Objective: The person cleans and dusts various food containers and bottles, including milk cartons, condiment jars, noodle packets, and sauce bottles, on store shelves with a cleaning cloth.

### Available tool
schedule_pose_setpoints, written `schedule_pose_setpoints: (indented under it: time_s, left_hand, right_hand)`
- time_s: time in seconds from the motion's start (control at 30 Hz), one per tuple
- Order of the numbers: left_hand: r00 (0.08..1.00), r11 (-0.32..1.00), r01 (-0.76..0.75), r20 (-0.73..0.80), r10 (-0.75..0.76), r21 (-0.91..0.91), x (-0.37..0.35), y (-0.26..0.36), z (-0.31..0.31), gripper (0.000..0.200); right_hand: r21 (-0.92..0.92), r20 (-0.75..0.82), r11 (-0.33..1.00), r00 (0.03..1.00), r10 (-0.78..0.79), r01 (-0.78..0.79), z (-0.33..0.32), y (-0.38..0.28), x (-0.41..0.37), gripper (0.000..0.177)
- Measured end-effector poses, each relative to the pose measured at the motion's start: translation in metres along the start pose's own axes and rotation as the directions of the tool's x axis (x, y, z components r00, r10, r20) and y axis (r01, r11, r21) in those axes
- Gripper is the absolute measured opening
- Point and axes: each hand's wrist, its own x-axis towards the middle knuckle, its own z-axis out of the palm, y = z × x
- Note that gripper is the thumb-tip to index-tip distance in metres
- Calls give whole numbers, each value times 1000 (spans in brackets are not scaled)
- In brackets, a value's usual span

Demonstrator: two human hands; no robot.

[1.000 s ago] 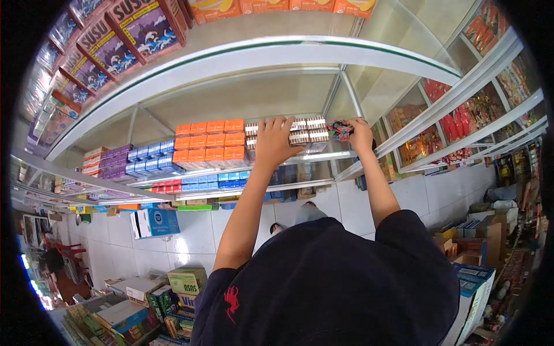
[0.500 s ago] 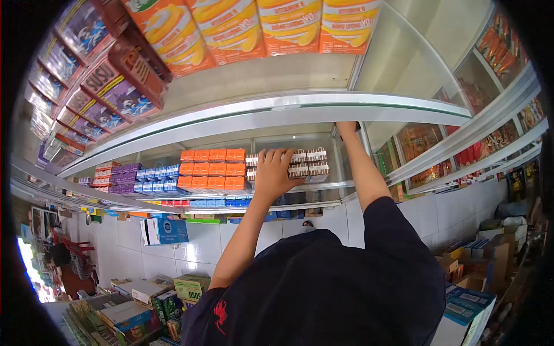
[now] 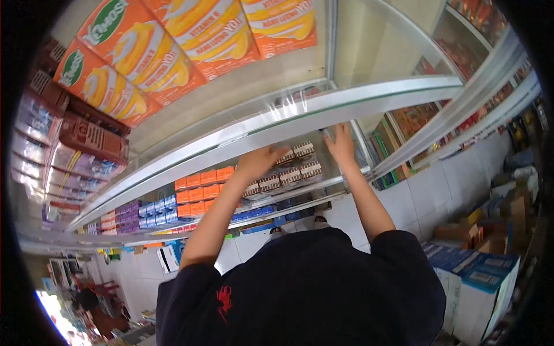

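Note:
My left hand (image 3: 258, 164) reaches over the brown-and-white small cartons (image 3: 289, 176) on the lower glass shelf, its fingers stretched to the right across their back row. Part of that hand lies close under the shelf's metal front rail in this view. My right hand (image 3: 341, 146) is to the right of the same cartons, fingers up and apart, near the glass side of the case. Orange small cartons (image 3: 197, 195) stand in rows left of the brown ones, with blue cartons (image 3: 158, 213) and purple cartons (image 3: 124, 214) further left.
A metal-edged upper shelf (image 3: 277, 122) crosses above my hands, carrying large orange yogurt-drink boxes (image 3: 144, 52) and brown-purple packs (image 3: 86, 144). Snack packets (image 3: 415, 130) hang at the right. Cardboard boxes (image 3: 479, 277) stand on the tiled floor behind me; a person (image 3: 104, 314) is at lower left.
My view has turned and shifted. My left hand has moved from gripping over the brown cartons toward their back row. My right hand has come back from the far corner, fingers now visible.

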Motion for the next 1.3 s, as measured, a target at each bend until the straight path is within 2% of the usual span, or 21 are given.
schedule_pose_setpoints:
  time_s: [0.03, 0.07, 0.13, 0.17, 0.23, 0.27, 0.33, 0.37, 0.43, 0.47, 0.53, 0.73, 0.87, 1.1, 1.2, 1.3]
  left_hand:
    - [989, 991, -122, -77, 126, 51, 15, -4, 0, 55]
    - [956, 965, -238, -152, 252, 108, 36, -14, 4, 54]
    - [865, 885, -393, -225, 448, 251, 121, -69, 28, 58]
    - [862, 878, -408, -210, 461, 251, 140, -61, 26, 58]
    - [759, 783, -550, -219, 614, 289, 166, -37, 28, 60]
    - [748, 771, -569, -209, 630, 286, 170, -26, 33, 60]
    - [757, 671, -513, -86, 647, 535, 170, 1, 37, 59]
    - [746, 658, -530, -75, 662, 535, 183, -8, 52, 59]
    - [624, 596, -431, -253, 739, 678, 225, -35, 86, 57]
    - [615, 587, -439, -249, 748, 680, 223, -23, 77, 57]
    - [787, 695, -444, -125, 605, 566, 207, -4, 57, 54]
    - [843, 721, -352, -133, 522, 598, 186, -52, 37, 53]
    - [900, 765, -231, -165, 402, 602, 142, -110, 22, 52]
    - [941, 835, -32, -265, 210, 549, 61, -193, 10, 50]
    - [946, 845, 28, -288, 150, 534, 33, -217, 8, 49]
    - [944, 851, 80, -313, 102, 518, 13, -235, 6, 49]
  right_hand:
    - [-69, -24, 993, 995, -97, 95, -2, 3, -9, 41]
    - [-80, -36, 994, 996, -81, 78, -2, 5, -13, 41]
    - [-229, -19, 964, 989, -147, 139, -4, -10, -14, 38]
    - [-259, -58, 954, 984, -169, 148, 2, -6, -15, 38]
    - [-266, -51, 953, 985, -164, 145, 4, -3, -14, 37]
    - [-269, -26, 949, 984, -175, 161, 3, -2, -14, 37]
    - [-254, -54, 955, 983, -173, 154, 1, -3, -16, 36]
    - [-246, -46, 959, 987, -156, 141, 1, -5, -17, 36]
    - [-258, -13, 957, 990, -140, 132, -3, -10, -14, 35]
    - [-263, -25, 957, 990, -137, 126, -4, -9, -11, 35]
    - [-293, -40, 944, 984, -173, 154, 0, -7, -13, 35]
    - [-262, -65, 954, 984, -168, 145, 0, -9, -13, 34]
    - [-324, -73, 935, 981, -180, 147, 4, -7, -12, 33]
    - [-343, -10, 915, 974, -228, 210, 6, -5, -12, 33]
    - [-369, -29, 895, 959, -281, 251, 6, -9, -16, 33]
    - [-324, 46, 879, 934, -355, 350, 3, -15, -19, 30]
